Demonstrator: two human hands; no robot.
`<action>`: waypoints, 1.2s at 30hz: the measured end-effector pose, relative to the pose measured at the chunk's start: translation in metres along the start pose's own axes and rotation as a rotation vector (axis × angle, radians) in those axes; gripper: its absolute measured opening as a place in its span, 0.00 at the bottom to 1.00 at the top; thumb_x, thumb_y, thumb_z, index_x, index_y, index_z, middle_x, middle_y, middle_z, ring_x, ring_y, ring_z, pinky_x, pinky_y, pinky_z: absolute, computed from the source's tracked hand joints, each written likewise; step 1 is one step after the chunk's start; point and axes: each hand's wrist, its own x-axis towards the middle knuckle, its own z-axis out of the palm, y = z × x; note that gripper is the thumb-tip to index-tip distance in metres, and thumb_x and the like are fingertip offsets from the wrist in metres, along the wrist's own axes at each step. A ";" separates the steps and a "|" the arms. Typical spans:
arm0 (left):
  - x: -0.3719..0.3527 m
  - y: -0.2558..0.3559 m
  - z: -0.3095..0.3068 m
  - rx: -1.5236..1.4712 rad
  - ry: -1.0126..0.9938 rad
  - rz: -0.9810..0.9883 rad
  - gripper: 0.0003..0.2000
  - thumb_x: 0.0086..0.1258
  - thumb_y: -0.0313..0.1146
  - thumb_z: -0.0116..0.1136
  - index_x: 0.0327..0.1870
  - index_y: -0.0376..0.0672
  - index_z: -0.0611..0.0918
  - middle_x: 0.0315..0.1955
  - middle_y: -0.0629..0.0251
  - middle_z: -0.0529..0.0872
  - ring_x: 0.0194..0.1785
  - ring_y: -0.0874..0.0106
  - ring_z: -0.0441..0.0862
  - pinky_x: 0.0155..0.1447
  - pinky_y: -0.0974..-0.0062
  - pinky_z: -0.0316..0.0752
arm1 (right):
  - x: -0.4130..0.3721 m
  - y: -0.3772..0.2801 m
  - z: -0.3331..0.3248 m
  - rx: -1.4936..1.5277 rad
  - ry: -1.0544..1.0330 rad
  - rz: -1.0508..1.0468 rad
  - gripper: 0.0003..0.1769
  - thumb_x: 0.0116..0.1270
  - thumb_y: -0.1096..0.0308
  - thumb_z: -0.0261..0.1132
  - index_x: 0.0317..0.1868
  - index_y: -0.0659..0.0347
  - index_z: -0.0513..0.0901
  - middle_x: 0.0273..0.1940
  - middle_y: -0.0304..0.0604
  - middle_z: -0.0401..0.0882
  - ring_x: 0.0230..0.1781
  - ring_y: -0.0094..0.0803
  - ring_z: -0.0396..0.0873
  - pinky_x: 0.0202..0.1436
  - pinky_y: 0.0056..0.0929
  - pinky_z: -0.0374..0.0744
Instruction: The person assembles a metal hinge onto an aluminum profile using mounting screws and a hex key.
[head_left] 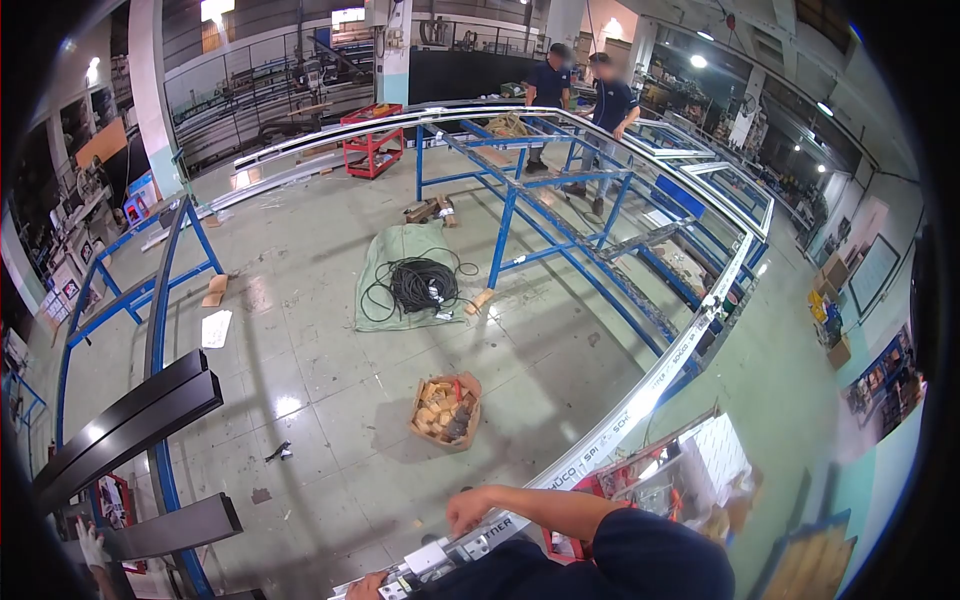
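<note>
Room: workshop hall with a glossy pale floor (pixel 320 380).
Profile (pixel 640 400): long, film-wrapped, running from the bottom edge up and right along a blue frame (pixel 560 230).
Right hand (pixel 468 510): on the profile's near end, fingers bent, tips touching it; whether it grips cannot be told.
Left hand (pixel 365 587): at the bottom edge beside a white block (pixel 428 556) on the profile end, mostly cut off; its grip cannot be told.
Floor items: a box (pixel 447 410) of wood blocks, and a cable coil (pixel 422 283) on a green sheet (pixel 385 260).
Left side: dark bars (pixel 130 425), with a gloved hand (pixel 90 545) below them.
Background: two people (pixel 580 90) stand at the frame's far end.
</note>
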 end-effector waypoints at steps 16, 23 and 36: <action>-0.004 -0.005 0.005 0.058 -0.052 -0.057 0.28 0.53 0.33 0.66 0.61 0.50 0.78 0.47 0.50 0.83 0.47 0.46 0.78 0.49 0.50 0.71 | -0.003 0.000 -0.004 -0.012 -0.049 -0.037 0.17 0.64 0.57 0.71 0.37 0.65 0.87 0.26 0.36 0.81 0.26 0.24 0.77 0.31 0.27 0.76; -0.006 -0.010 0.011 0.049 -0.011 -0.011 0.26 0.56 0.31 0.62 0.60 0.48 0.79 0.53 0.54 0.81 0.48 0.46 0.77 0.49 0.52 0.71 | -0.001 0.004 0.000 0.012 -0.025 -0.054 0.18 0.63 0.55 0.73 0.34 0.65 0.85 0.25 0.36 0.79 0.24 0.24 0.75 0.27 0.27 0.73; 0.001 0.004 -0.002 0.056 -0.074 -0.045 0.25 0.55 0.31 0.64 0.59 0.46 0.79 0.52 0.58 0.83 0.48 0.50 0.81 0.47 0.53 0.75 | 0.007 0.009 0.006 -0.139 0.077 -0.089 0.21 0.65 0.50 0.71 0.33 0.63 0.84 0.25 0.37 0.79 0.23 0.25 0.75 0.25 0.30 0.73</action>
